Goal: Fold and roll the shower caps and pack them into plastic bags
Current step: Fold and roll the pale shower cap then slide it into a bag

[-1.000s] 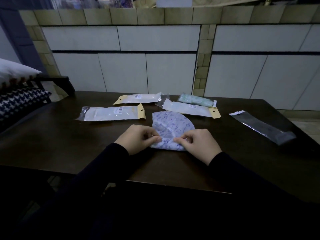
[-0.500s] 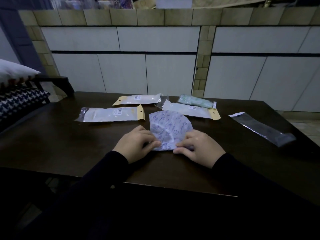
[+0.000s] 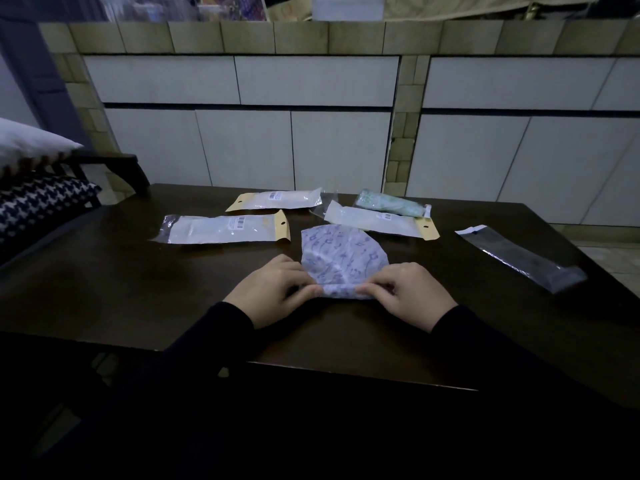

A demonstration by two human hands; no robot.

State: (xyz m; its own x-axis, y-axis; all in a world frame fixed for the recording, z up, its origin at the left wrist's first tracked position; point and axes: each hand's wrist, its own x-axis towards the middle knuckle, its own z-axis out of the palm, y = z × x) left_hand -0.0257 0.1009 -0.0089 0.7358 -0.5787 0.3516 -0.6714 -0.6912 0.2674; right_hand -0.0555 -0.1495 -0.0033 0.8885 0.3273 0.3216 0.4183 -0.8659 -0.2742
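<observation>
I see both hands, left hand (image 3: 268,292) and right hand (image 3: 410,292), pinching the shower cap (image 3: 341,259) near edge between them; slippery film may spring open if grip loosens.

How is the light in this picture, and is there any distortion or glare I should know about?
Head view: dim, bluish light; the sleeves and foreground are almost black. Wide-angle lens bows the tiled ledge. Glare glints on the empty plastic bag. Both hands, left and right, pinching the shower cap, are reasonably sharp.
</observation>
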